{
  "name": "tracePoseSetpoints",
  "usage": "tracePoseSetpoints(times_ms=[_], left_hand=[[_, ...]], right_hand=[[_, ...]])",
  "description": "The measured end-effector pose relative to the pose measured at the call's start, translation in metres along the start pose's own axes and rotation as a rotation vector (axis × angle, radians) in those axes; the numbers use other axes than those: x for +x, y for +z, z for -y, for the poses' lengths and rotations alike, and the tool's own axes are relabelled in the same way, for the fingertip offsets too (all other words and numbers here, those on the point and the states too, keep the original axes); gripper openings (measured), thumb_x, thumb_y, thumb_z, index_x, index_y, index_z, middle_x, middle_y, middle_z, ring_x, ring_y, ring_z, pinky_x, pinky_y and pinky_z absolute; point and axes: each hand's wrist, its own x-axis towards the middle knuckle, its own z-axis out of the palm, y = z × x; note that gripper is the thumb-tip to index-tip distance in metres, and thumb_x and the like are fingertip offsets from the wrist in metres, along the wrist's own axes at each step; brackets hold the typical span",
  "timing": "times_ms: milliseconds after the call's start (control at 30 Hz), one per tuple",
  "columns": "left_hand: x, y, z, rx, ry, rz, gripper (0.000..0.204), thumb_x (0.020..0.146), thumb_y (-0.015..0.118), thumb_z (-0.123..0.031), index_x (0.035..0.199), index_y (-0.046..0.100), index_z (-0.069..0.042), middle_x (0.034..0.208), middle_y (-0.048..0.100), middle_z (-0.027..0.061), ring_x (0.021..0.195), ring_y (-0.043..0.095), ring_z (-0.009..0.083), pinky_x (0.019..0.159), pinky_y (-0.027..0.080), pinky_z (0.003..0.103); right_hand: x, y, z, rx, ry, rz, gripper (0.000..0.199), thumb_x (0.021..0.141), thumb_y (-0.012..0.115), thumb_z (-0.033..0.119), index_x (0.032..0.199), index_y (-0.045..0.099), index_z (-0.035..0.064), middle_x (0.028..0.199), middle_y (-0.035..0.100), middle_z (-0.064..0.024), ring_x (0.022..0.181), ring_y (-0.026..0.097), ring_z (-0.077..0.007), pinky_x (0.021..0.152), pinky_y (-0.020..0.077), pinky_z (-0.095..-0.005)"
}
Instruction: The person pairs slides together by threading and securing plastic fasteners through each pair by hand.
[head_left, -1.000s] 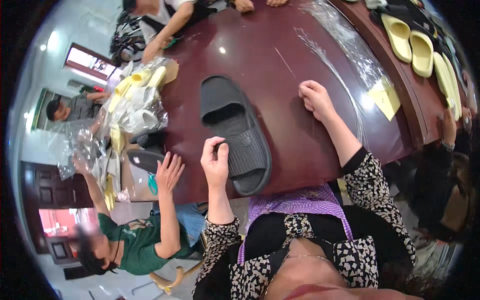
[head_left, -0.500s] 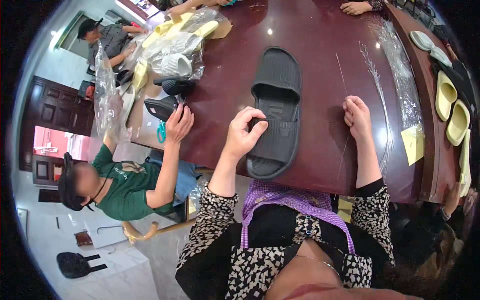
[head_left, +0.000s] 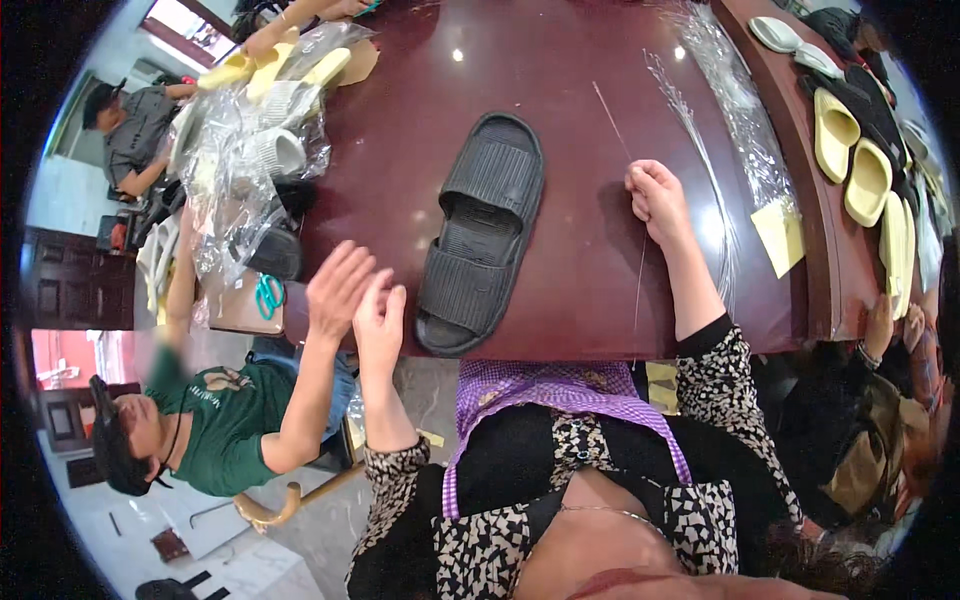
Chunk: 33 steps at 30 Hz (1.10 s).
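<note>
A pair of black ribbed slide sandals (head_left: pixel 478 170), apparently nested head to toe, lies on the dark red table in front of me. My left hand (head_left: pixel 380 318) is left of the slides and apart from them. Its fingers look stretched out, with nothing visible in them, close against a co-worker's hand (head_left: pixel 340 290) that partly covers them. To the right of the slides, my right hand (head_left: pixel 657 203) is closed in a pinch on a thin wire (head_left: pixel 610 115), which sticks out above and below the fist.
A bundle of thin wires (head_left: pixel 705 160) and a strip of clear plastic (head_left: pixel 735 90) lie at right, beside a yellow paper (head_left: pixel 778 238). Yellow clogs (head_left: pixel 868 180) line a raised ledge. Bagged slippers (head_left: pixel 270 150) and teal scissors (head_left: pixel 269 297) are at left, near the co-worker.
My left hand has let go of the slides and moved left to the co-worker's hand. The slides now lie more slanted. My right hand keeps the wire. The whole view has shifted.
</note>
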Motion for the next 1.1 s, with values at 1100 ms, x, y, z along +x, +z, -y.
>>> tracePoseSetpoints(times_ms=[1100], left_hand=[[-0.049, -0.016, 0.020, 0.040, -0.060, 0.221, 0.034, 0.087, 0.056, -0.009, 0.119, 0.050, 0.000, 0.117, 0.055, 0.0064, 0.106, 0.052, 0.0164, 0.089, 0.042, 0.032]], right_hand=[[-0.003, 0.003, -0.002, -0.080, -0.014, 0.033, 0.006, 0.090, 0.052, 0.011, 0.090, 0.053, 0.0049, 0.071, 0.051, -0.0005, 0.042, 0.034, -0.0019, 0.036, 0.0256, -0.0174]])
